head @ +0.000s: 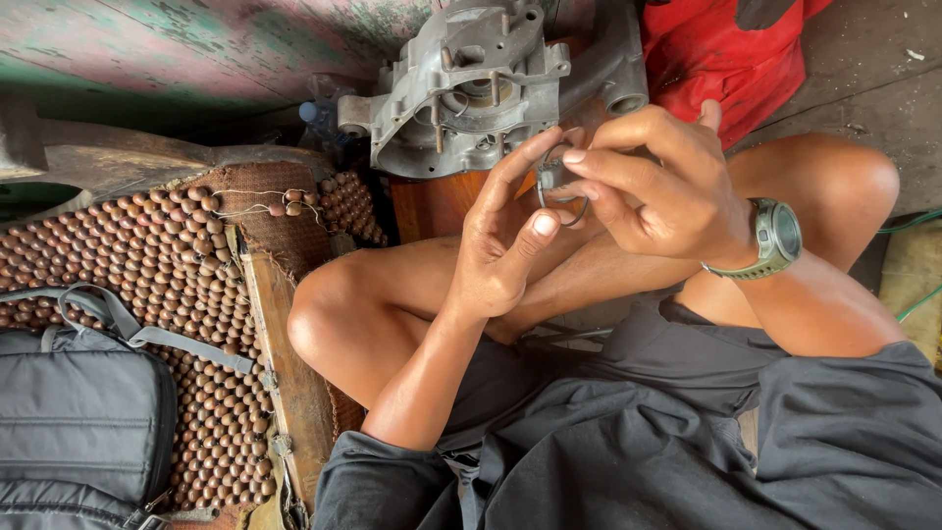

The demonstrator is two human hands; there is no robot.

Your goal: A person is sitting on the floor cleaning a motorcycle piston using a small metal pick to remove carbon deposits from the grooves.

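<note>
My left hand (505,240) and my right hand (653,182) meet above my crossed legs, both pinching a thin metal ring (561,182) with a small dark part at its upper left. The left thumb and forefinger grip the ring from the left; the right fingertips hold it from the right. A grey-green watch (775,238) sits on my right wrist. Just beyond the hands stands a grey metal engine casing (461,83) with studs sticking up.
A wooden-bead seat mat (147,255) covers the left side, with a grey bag (83,412) lying on it. A red cloth (721,49) is at the top right. Green cord (913,226) runs along the right edge.
</note>
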